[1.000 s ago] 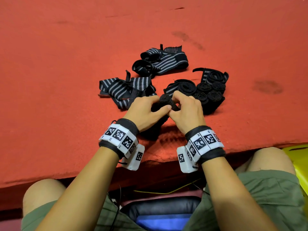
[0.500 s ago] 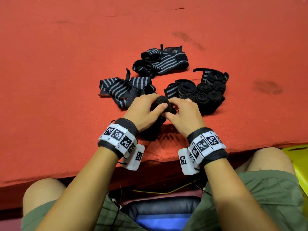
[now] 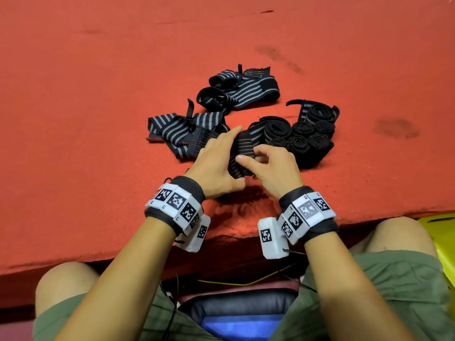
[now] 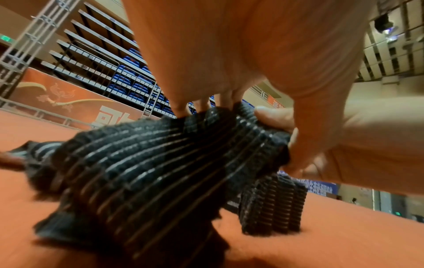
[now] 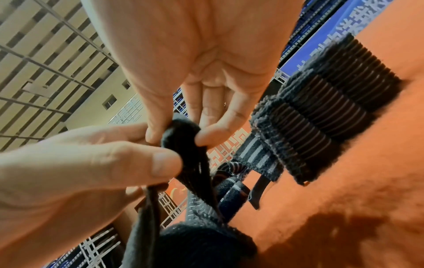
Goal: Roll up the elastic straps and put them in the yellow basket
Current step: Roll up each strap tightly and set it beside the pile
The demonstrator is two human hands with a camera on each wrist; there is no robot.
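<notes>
Near the front edge of the red felt-covered bench (image 3: 86, 119), the person's left hand (image 3: 216, 166) and right hand (image 3: 273, 168) both grip one black elastic strap with thin grey stripes (image 3: 242, 153), fingers and thumbs pinching its bunched end between them. Just behind sit a cluster of rolled black straps (image 3: 307, 136) and two loose striped straps (image 3: 177, 129) (image 3: 241, 91). A corner of the yellow plastic basket (image 3: 446, 242) shows beyond the bench's front right edge
</notes>
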